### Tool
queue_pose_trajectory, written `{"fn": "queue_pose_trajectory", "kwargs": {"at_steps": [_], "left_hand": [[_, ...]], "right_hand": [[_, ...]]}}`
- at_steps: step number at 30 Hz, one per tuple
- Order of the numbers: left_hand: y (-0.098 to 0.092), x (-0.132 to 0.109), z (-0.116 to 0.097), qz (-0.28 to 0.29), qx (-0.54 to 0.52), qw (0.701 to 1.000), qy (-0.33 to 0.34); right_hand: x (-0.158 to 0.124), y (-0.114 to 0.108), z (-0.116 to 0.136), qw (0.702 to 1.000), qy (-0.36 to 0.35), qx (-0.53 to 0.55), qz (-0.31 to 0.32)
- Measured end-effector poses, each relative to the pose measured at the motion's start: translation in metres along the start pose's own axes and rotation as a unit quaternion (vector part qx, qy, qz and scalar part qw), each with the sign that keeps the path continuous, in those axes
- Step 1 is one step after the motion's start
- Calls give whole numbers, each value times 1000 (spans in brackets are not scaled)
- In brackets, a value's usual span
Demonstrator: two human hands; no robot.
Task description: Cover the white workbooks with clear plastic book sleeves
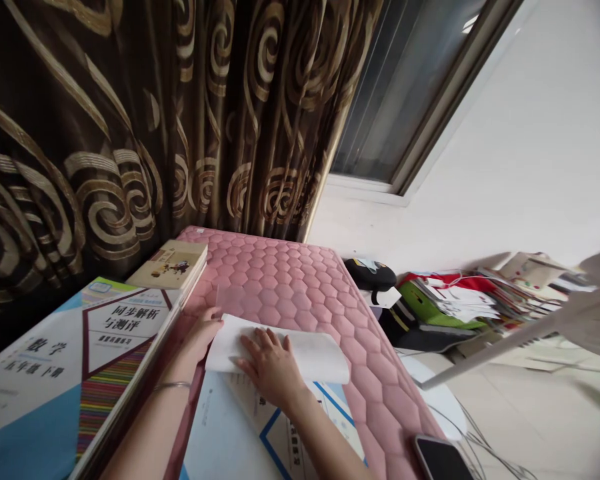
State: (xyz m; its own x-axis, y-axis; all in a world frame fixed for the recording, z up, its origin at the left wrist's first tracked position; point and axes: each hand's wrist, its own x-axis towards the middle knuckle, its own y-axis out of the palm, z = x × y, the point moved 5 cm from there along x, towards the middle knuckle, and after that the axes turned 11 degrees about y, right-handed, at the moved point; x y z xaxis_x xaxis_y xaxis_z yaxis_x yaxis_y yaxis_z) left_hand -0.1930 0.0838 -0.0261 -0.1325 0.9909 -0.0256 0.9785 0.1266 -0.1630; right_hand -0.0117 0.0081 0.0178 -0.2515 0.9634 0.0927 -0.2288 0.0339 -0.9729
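Observation:
A white folded sheet of paper [310, 353] lies on a pink quilted mat [290, 280]. My right hand [270, 363] rests flat on the sheet with fingers spread. At the sheet's left edge my left hand [203, 333] touches it, fingers partly hidden behind the paper; a thin bracelet circles that wrist. Under the sheet lies a blue and white printed booklet [240, 433].
A large blue textbook [55, 373] and a smaller beige book [173, 263] lie at the left against a dark patterned curtain [130, 120]. A phone [440, 460] lies at the mat's lower right. Books, papers and a green folder [430, 307] are piled on the floor at right.

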Motion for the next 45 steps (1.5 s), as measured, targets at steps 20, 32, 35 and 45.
{"fn": "queue_pose_trajectory", "kwargs": {"at_steps": [20, 32, 35, 45], "left_hand": [[8, -18, 1, 98, -206, 973, -13], [12, -24, -2, 124, -223, 966, -28], [12, -24, 0, 114, -193, 974, -23], [8, -24, -8, 70, -156, 985, 8]], "right_hand": [[-10, 18, 23, 998, -62, -7, -17], [-15, 39, 28, 999, -41, -21, -23], [-15, 37, 28, 999, -33, -13, -24], [-12, 32, 30, 998, -33, -11, -51]]}}
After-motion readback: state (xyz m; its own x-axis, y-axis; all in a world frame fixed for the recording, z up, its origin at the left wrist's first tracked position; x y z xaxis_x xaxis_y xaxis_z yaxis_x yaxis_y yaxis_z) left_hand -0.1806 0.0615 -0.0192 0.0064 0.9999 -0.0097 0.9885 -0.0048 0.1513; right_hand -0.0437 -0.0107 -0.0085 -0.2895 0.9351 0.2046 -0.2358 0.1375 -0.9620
